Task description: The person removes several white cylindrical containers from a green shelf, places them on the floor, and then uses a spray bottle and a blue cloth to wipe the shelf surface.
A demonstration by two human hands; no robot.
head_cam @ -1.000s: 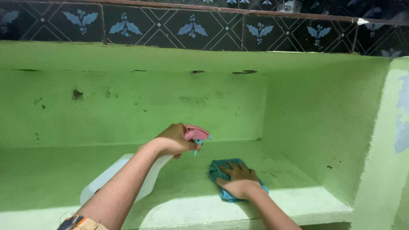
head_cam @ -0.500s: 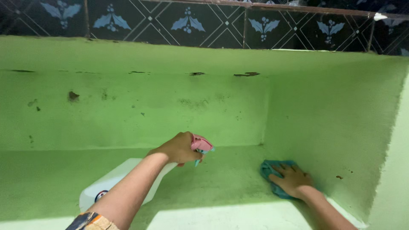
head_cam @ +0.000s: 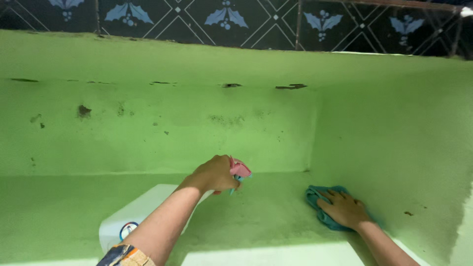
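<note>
Meanwhile, wiping a green-painted concrete shelf
Left hand grips a white pink-triggered spray bottle; right hand presses a teal cloth flat; dark spots remain on the back wall.

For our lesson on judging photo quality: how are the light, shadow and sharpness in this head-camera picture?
Head view: soft, even light on the green wall; a dim patch on the ledge by the cloth; left hand and right hand fairly sharp; no glare.

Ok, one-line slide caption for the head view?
Left hand grips a white spray bottle by its pink trigger head while right hand presses a teal cloth into a green alcove's corner.
</note>
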